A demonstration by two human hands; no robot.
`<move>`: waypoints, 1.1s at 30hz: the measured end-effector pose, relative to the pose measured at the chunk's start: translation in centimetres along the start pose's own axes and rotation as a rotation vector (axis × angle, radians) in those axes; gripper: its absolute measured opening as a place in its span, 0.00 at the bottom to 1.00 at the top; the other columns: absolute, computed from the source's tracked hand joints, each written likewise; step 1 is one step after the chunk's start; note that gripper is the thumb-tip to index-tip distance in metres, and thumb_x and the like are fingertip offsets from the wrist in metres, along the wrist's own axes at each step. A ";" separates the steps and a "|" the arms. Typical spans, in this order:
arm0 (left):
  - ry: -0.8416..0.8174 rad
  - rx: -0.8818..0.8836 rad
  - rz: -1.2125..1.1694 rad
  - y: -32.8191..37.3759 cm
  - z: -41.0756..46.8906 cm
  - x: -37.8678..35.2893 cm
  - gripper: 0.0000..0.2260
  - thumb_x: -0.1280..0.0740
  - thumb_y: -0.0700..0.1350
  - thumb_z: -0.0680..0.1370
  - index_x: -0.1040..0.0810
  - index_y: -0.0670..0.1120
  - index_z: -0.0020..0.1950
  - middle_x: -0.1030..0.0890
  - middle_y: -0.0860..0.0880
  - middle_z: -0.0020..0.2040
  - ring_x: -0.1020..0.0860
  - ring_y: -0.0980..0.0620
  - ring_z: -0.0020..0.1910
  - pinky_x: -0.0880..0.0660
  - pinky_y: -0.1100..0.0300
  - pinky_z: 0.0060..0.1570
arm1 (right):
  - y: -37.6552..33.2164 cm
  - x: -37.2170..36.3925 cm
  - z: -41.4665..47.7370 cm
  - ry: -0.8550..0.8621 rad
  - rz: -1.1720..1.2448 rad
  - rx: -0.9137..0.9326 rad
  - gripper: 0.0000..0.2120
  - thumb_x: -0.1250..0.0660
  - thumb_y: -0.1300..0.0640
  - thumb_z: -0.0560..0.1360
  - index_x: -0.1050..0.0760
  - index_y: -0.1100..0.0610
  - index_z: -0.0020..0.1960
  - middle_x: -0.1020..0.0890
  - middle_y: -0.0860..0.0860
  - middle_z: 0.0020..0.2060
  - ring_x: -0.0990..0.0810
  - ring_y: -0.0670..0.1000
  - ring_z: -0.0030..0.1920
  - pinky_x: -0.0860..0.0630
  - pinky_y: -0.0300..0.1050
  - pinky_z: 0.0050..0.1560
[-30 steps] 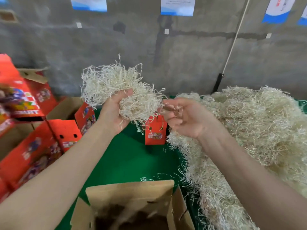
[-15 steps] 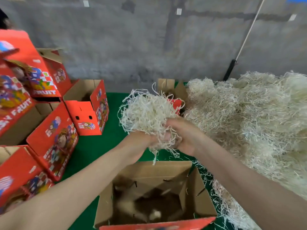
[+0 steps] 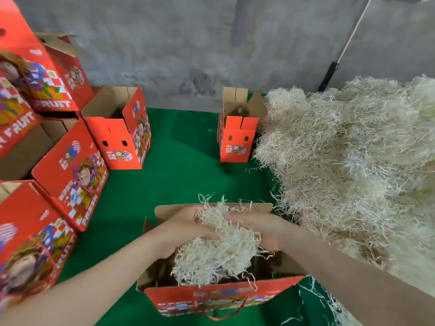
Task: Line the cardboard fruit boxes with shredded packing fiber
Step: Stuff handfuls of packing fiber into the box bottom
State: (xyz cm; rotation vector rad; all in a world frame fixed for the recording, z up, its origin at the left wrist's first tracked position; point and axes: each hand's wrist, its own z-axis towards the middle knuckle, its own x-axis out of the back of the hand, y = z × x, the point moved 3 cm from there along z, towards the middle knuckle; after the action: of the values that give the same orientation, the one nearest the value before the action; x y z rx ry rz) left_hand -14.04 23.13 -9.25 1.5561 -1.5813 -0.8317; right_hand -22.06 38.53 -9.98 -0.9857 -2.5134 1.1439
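A wad of shredded fiber (image 3: 219, 250) is held between the left hand (image 3: 186, 228) and the right hand (image 3: 256, 225). Each grip is clamped on the wad from its own side, with the fingertips buried in the strands. The wad is located in the mouth of the open box (image 3: 219, 295) at 6 o'clock; its lower part is already below the rim, while its top stands above the rear flap. The floor of the box is largely hidden.

The supply heap (image 3: 341, 161) is piled at 3 o'clock, touching a small box (image 3: 236, 140) at 12 o'clock. Further boxes (image 3: 70, 175) are stacked at 9 o'clock on the green surface (image 3: 183, 142).

Likely faults from this point:

- Uneven lining. If the wad is released as one clump, the corners are probably left bare; the fiber should be spread outward.
- Spillage. Loose strands at the top of the wad can be caught on the rear flap and dragged onto the surface.
- Box displacement. The box appears light and is not braced; downward pressure applied off-centre may tip or slide it.
- Fiber drawn back out. Strands tangled round the fingers may be lifted when the hands are withdrawn.
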 end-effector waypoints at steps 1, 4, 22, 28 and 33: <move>0.091 0.027 0.029 -0.7 0.6 0.0 0.32 0.26 0.44 0.70 0.36 0.51 0.71 0.25 0.57 0.62 0.27 0.61 0.58 0.33 0.60 0.62 | 0.1 -0.1 0.0 -0.068 0.081 0.011 0.21 0.24 0.49 0.64 0.20 0.53 0.55 0.21 0.52 0.59 0.24 0.54 0.61 0.27 0.51 0.61; 0.253 0.136 -0.023 -2.5 1.7 1.6 0.33 0.32 0.42 0.74 0.44 0.44 0.75 0.40 0.43 0.73 0.40 0.45 0.71 0.43 0.48 0.70 | 1.0 1.7 -0.3 -0.109 0.203 0.053 0.32 0.25 0.59 0.60 0.31 0.59 0.61 0.24 0.56 0.58 0.26 0.54 0.58 0.28 0.52 0.58; 0.197 0.248 0.045 -4.7 2.2 2.5 0.23 0.35 0.39 0.76 0.37 0.43 0.69 0.34 0.39 0.69 0.36 0.41 0.69 0.43 0.45 0.69 | 4.8 3.9 -0.2 0.167 0.057 -0.023 0.43 0.33 0.72 0.69 0.53 0.58 0.76 0.27 0.53 0.52 0.25 0.51 0.51 0.19 0.43 0.36; 0.123 0.260 -0.154 -3.7 1.4 2.4 0.04 0.34 0.40 0.74 0.26 0.39 0.45 0.24 0.44 0.49 0.20 0.54 0.41 0.26 0.63 0.40 | 4.4 4.6 -0.6 0.181 0.196 0.026 0.15 0.38 0.71 0.74 0.33 0.67 0.60 0.27 0.56 0.60 0.19 0.57 0.50 0.20 0.51 0.48; -0.183 0.295 0.064 -3.0 1.8 -0.9 0.60 0.20 0.60 0.49 0.46 0.51 0.76 0.43 0.50 0.74 0.45 0.48 0.74 0.49 0.45 0.71 | 3.0 1.3 -0.2 -0.067 0.285 0.027 0.15 0.33 0.62 0.73 0.28 0.59 0.59 0.25 0.53 0.57 0.25 0.56 0.60 0.27 0.60 0.60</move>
State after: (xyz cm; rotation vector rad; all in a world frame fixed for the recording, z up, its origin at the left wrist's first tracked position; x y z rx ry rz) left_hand -14.08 23.75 -12.84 1.6590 -1.9481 -0.7482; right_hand -21.48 40.89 -12.17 -1.3531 -2.4572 1.3027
